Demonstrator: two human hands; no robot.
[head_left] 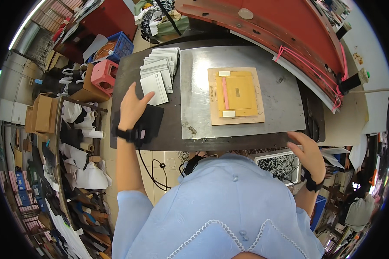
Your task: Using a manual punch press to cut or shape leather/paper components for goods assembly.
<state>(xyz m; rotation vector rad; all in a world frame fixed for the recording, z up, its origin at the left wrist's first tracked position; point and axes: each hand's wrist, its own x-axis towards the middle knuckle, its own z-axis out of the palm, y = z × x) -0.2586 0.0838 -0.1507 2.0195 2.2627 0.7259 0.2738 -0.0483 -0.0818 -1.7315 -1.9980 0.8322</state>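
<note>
On my feed the left hand (134, 104) is released, fingers spread, its thumb overlapping the nearest of the pale grey panels (160, 72), though I cannot tell whether they touch. Those lie in a fanned pile at the hand's 1 o'clock, on the dark bench (173, 118). I judge them light and thin, fairly stiff yet bendable, with smooth faces that could slide; I'd pinch 1 by its free near edge, thumb on top, to avoid creasing it. A black sheet (154, 118) lies at the hand's 4 o'clock, probably limp. Out at 3 o'clock, the yellow-topped board (240, 97) rests on a metal plate (285, 108); it looks rigid and heavier, so I'd take it by 2 opposite edges. At the board's 4 o'clock, the right hand (307, 152) hangs near the bench's edge, fingers loosely bent, apparently gripping nothing.
</note>
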